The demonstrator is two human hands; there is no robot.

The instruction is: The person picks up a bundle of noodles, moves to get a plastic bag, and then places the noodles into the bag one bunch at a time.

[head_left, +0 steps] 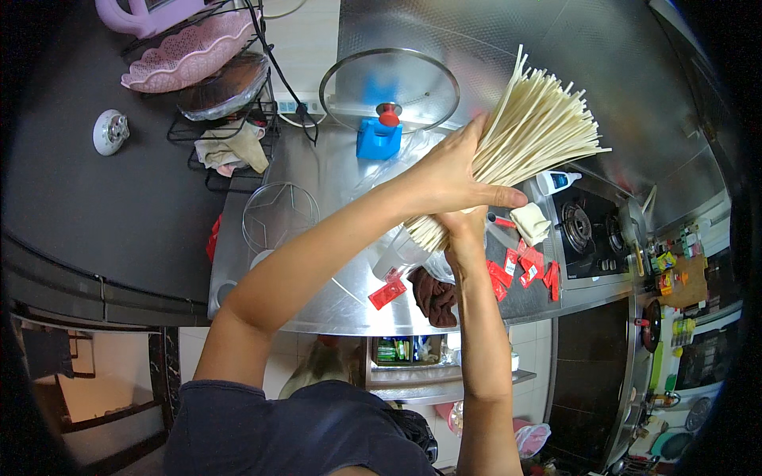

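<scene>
A thick bundle of pale dry noodle sticks is held tilted above the steel counter, its upper ends fanned out to the upper right. My left hand wraps around the middle of the bundle, thumb stretched across it. Just below, my right hand grips the lower part, partly hidden by my left hand. The bundle's lower ends lie at the mouth of a clear plastic container; whether they are inside is hard to tell. Red packets and a dark brown cloth lie near the container.
A glass lid with a red knob stands behind a blue holder. At left are a wire rack and a round wire stand. Right of my hands are a folded white cloth, a white bottle and a gas stove.
</scene>
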